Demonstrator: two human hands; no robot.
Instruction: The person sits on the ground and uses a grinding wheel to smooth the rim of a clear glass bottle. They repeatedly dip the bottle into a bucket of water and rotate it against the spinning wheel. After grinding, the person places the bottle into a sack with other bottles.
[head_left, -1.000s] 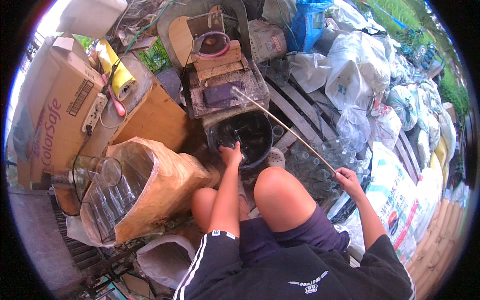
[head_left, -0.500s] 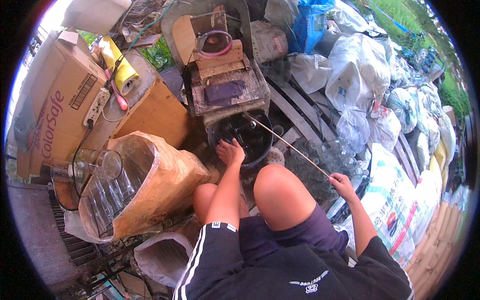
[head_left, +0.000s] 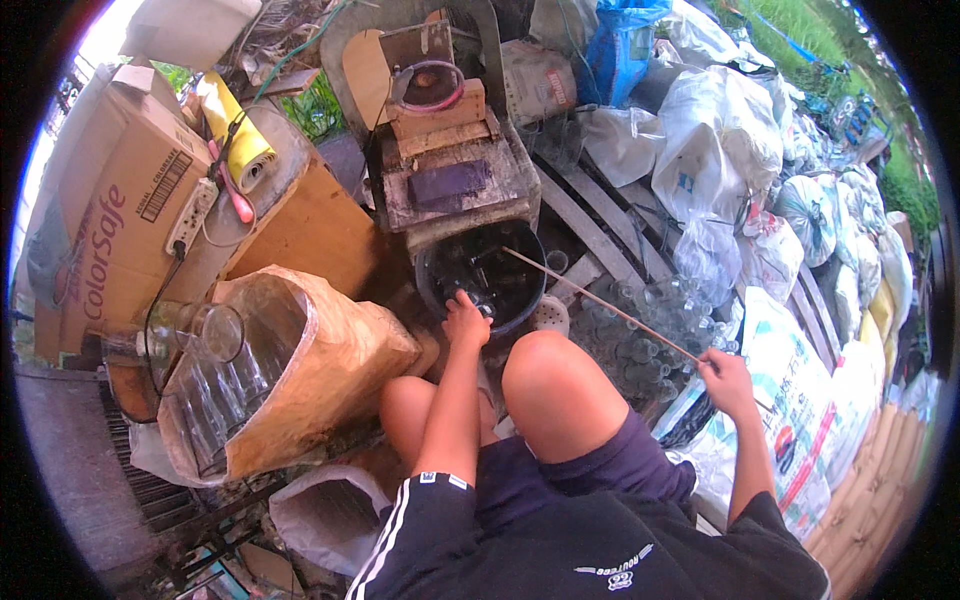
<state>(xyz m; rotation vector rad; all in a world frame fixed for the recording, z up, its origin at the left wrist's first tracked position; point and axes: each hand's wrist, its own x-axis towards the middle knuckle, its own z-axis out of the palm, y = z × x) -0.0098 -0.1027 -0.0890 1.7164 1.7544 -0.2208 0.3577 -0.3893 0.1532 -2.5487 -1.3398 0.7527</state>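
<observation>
My right hand (head_left: 727,382) is closed around the near end of a long thin stick (head_left: 610,308), out to the right of my knees. The stick slants up to the left, its far tip over a round black basin (head_left: 535,285). At the basin's near rim, my left hand (head_left: 467,322) has its fingers curled about a small clear glass bottle (head_left: 486,310), of which only a shiny round end shows. Dark liquid and glinting pieces that I cannot make out lie in the basin.
Left of my knees stands a brown paper sack (head_left: 330,370) of glass jars. Clear glass bottles (head_left: 640,345) are heaped at the right. Behind the basin is a worn wooden stand (head_left: 450,185). White sacks (head_left: 715,130) and a cardboard box (head_left: 130,190) flank the area.
My right hand has moved right and slightly down, drawing the stick's tip back across the basin. My left hand has lowered to the near rim, its fingers now curled on a glass bottle.
</observation>
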